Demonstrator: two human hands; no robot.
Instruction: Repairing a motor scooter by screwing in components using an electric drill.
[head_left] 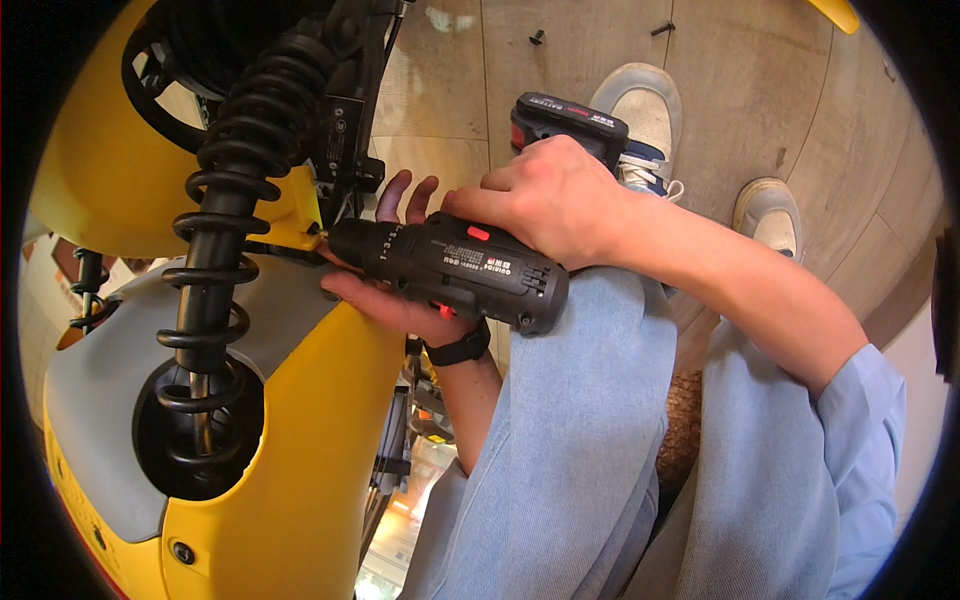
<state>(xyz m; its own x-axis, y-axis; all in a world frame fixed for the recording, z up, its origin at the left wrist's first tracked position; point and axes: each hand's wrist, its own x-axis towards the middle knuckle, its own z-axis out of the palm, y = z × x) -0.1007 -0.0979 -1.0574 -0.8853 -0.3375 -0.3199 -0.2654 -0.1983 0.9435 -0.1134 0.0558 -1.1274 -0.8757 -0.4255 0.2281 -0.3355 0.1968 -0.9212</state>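
Observation:
My right hand (560, 200) is wrapped round the grip of a black cordless drill (455, 260) with red switches. Its battery pack (575, 118) sticks out above my knuckles. The chuck faces left, its tip close to the corner of a yellow panel (295, 215). Under and behind the chuck is my left hand (395, 308), with a dark band on the wrist. Its fingers are spread: two rise above the drill, while others reach toward the panel's corner. The drill hides its palm. Whether a screw sits at the tip is too small to tell.
A black coil spring shock (230, 165) stands left of the drill, over a yellow and grey body part (290, 460). Black metal framework (345, 140) rises behind the chuck. Two dark screws (537, 37) lie apart on the wood floor (740, 90). My legs and shoes (640, 110) are close by.

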